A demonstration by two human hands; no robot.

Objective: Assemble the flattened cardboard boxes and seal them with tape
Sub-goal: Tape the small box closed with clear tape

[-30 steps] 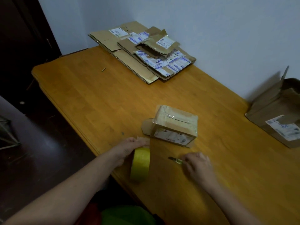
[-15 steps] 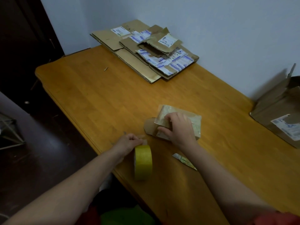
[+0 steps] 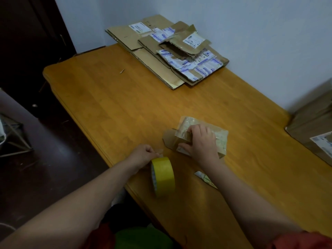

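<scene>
While pinning the box (image 3: 201,139) flat to the surface (image 3: 125,112) with the right hand (image 3: 203,142), seems set up so it won't skid when tape goes on. Palm on top, fingers (image 3: 195,128) curled over the far left edge, thumb down the near side, so clamped on the box rather than lifting it. Loose flap poking out at 9 o'clock of it, not yet sealed by the look.

Left hand (image 3: 143,155) pinched shut on the loose tape end, roll (image 3: 162,177) standing on edge right at the surface's near rim, touching the fingertips at their 5 o'clock. Probably keeping the end ready to pull toward the box, just up at 1 o'clock from the roll.

Cutter (image 3: 204,178) parked at 3 o'clock of the roll, partly under the right forearm. Flat stack (image 3: 161,51) way off at 12, untouched. Another box (image 3: 312,133) far right.
</scene>
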